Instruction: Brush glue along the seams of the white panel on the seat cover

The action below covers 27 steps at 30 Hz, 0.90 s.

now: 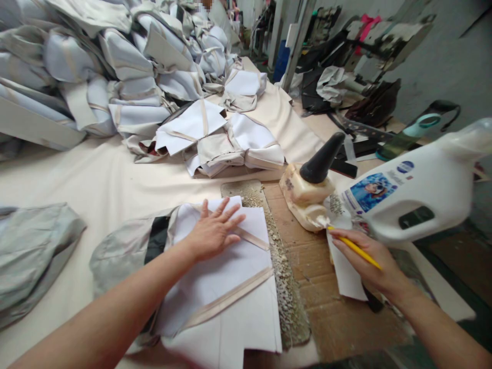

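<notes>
My left hand [217, 230] lies flat with its fingers spread on a white-backed fabric piece [230, 266] that has beige tape strips and grey cloth [123, 246] at its left end. The piece's right edge overlaps a long board crusted with dried glue [286, 287]. In the closed fingers of my right hand [363, 259] is a thin yellow stick [359, 251]. Its far end meets white stuff at the mouth of a cut-open, glue-stained plastic pot [307, 197]; whether it has bristles I cannot tell. A black cone [323, 159] stands on the pot.
A large white jug [423, 179] leans at the right, over brown cardboard [319, 297]. Heaped grey-and-white sewn pieces [126, 56] fill the back left. Another grey piece [38, 256] lies left. A green bottle [407, 136] and a sewing machine [384, 43] stand at the back right.
</notes>
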### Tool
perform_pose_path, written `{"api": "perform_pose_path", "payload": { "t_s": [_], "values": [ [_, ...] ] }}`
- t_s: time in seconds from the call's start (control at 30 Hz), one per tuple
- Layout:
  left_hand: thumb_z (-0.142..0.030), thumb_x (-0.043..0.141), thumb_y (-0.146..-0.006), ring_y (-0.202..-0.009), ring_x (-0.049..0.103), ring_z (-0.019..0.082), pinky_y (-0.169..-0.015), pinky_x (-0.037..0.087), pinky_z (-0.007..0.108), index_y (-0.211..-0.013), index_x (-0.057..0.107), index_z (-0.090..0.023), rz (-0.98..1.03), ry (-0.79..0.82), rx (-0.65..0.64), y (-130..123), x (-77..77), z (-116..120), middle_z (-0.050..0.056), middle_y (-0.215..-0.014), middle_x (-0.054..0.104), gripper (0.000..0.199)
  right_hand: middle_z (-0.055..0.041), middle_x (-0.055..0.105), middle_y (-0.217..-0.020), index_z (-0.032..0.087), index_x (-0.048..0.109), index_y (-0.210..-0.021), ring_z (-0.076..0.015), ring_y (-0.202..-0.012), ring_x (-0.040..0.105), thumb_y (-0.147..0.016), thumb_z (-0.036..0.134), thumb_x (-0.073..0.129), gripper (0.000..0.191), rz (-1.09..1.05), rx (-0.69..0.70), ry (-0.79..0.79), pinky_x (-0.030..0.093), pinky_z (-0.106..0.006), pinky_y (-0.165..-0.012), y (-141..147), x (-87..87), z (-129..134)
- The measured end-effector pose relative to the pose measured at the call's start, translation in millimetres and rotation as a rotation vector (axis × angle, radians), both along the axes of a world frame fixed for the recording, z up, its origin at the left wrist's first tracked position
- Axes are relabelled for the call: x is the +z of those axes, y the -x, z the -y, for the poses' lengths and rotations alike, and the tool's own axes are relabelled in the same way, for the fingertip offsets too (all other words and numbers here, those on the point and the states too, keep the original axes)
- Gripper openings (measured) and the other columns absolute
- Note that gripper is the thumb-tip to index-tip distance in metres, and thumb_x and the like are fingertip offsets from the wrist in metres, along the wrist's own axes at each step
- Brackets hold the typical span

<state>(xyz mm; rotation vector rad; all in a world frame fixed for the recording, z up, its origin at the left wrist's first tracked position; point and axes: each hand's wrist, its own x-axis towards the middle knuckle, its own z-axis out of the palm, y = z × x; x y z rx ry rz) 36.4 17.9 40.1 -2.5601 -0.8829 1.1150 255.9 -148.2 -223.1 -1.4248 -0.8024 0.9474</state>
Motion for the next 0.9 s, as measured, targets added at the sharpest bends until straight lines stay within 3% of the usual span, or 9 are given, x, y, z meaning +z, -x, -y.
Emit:
{"api": "perform_pose_path", "payload": {
  "t_s": [0.1,0.17,0.23,0.33,0.43,0.53,0.7,0.8,0.9],
  "values": [
    [-0.061,0.032,-0.089,-0.142,0.003,0.028,-0.099,-0.022,0.063,-0.14,0.034,-0.036,0.022,0.143,0.009,3,-26.7,14,-0.001,-0.151,0.024,0.057,-0.0036,0.069,-0.094,0.027,0.071,-0.085,-0.0258,-0.089,0.062,-0.075,0.045,0.06,0.024,0.054,0.123,-0.029,0.047,-0.04,-0.084,2,-10.0,10],
    [-0.062,0.031,-0.089,-0.141,0.006,0.028,-0.1,-0.022,0.063,-0.14,0.034,-0.035,0.046,0.157,0.056,6,-36.1,15,0.0,-0.15,0.027,0.058,-0.0043,0.069,-0.092,0.027,0.071,-0.085,-0.026,-0.087,0.063,-0.073,0.045,0.063,0.024,0.026,0.103,0.005,0.048,-0.04,-0.084,0,-5.8,12],
    [-0.062,0.032,-0.089,-0.141,0.01,0.029,-0.1,-0.021,0.063,-0.139,0.035,-0.036,0.062,0.145,0.083,8,-39.7,13,0.001,-0.149,0.03,0.057,-0.0053,0.068,-0.087,0.025,0.069,-0.091,-0.0253,-0.084,0.063,-0.073,0.046,0.064,0.029,-0.086,-0.02,0.059,0.049,-0.04,-0.082,0,2.2,7],
    [-0.062,0.032,-0.089,-0.141,0.012,0.03,-0.101,-0.019,0.063,-0.138,0.036,-0.037,0.072,0.127,0.075,10,-40.4,10,0.001,-0.148,0.032,0.055,-0.0009,0.061,-0.066,0.02,0.063,-0.092,-0.0213,-0.071,0.063,-0.072,0.049,0.065,0.036,-0.46,-0.284,0.047,0.051,-0.038,-0.075,4,5.9,-11],
    [-0.061,0.032,-0.089,-0.14,0.013,0.03,-0.101,-0.018,0.064,-0.138,0.036,-0.038,0.082,0.126,0.068,11,-40.5,9,0.0,-0.148,0.032,0.055,0.0044,0.053,-0.054,0.018,0.059,-0.084,-0.0163,-0.058,0.061,-0.064,0.047,0.073,0.038,-0.749,-0.364,0.071,0.052,-0.029,-0.062,10,-2.1,-21],
    [-0.061,0.031,-0.089,-0.141,0.013,0.029,-0.101,-0.018,0.064,-0.138,0.036,-0.039,0.086,0.125,0.066,11,-40.6,9,0.0,-0.148,0.032,0.054,0.0041,0.053,-0.052,0.017,0.059,-0.076,-0.0151,-0.058,0.061,-0.065,0.043,0.073,0.031,-0.703,-0.385,0.148,0.049,-0.024,-0.058,10,-5.0,-17],
    [-0.061,0.032,-0.089,-0.14,0.014,0.029,-0.103,-0.016,0.062,-0.137,0.038,-0.038,0.084,0.117,0.073,9,-40.3,10,0.001,-0.147,0.033,0.054,0.0036,0.053,-0.054,0.018,0.058,-0.074,-0.0177,-0.061,0.063,-0.072,0.04,0.066,0.023,-0.55,-0.443,0.112,0.049,-0.031,-0.069,4,7.5,-15],
    [-0.06,0.034,-0.089,-0.14,0.014,0.029,-0.103,-0.017,0.062,-0.137,0.039,-0.038,0.08,0.118,0.087,8,-40.3,10,0.001,-0.148,0.032,0.053,0.0031,0.054,-0.057,0.018,0.057,-0.074,-0.0197,-0.068,0.064,-0.073,0.043,0.063,0.025,-0.54,-0.379,0.091,0.049,-0.033,-0.073,5,9.2,-20],
    [-0.059,0.035,-0.089,-0.14,0.014,0.029,-0.103,-0.018,0.062,-0.137,0.039,-0.037,0.084,0.114,0.095,8,-40.6,10,0.0,-0.148,0.032,0.053,0.0014,0.057,-0.057,0.019,0.058,-0.073,-0.0204,-0.067,0.063,-0.073,0.042,0.061,0.024,-0.411,-0.315,0.208,0.048,-0.033,-0.071,6,8.0,-20]
  ]
}}
